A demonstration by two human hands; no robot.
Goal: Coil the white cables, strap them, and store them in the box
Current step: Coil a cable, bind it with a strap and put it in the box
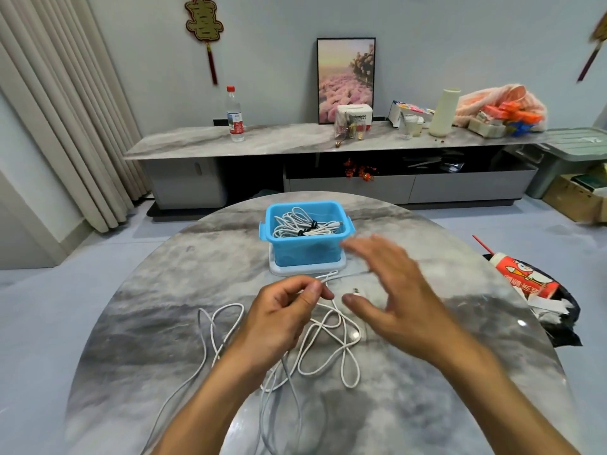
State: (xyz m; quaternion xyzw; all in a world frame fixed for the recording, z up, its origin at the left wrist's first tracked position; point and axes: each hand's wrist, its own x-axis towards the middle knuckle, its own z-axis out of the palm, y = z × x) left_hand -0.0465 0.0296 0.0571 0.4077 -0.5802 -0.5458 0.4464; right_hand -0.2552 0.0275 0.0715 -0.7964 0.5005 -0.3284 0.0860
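Left grip (289, 310): pinching white cable (328, 336) (loose, tangled loops beneath it).
Right grip (391, 287): fingers spread, holding nothing.
Blue box (305, 251): beyond both, strapped coils inside.

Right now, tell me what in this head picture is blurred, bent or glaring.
Head view: the right hand is smeared by motion blur, fingers ghosted; the left hand, pinching a white cable, is sharper. Wide-angle distortion bows the round table and leans the curtain. Soft ceiling glare sits on the tabletop's near part. The blue box is crisp.
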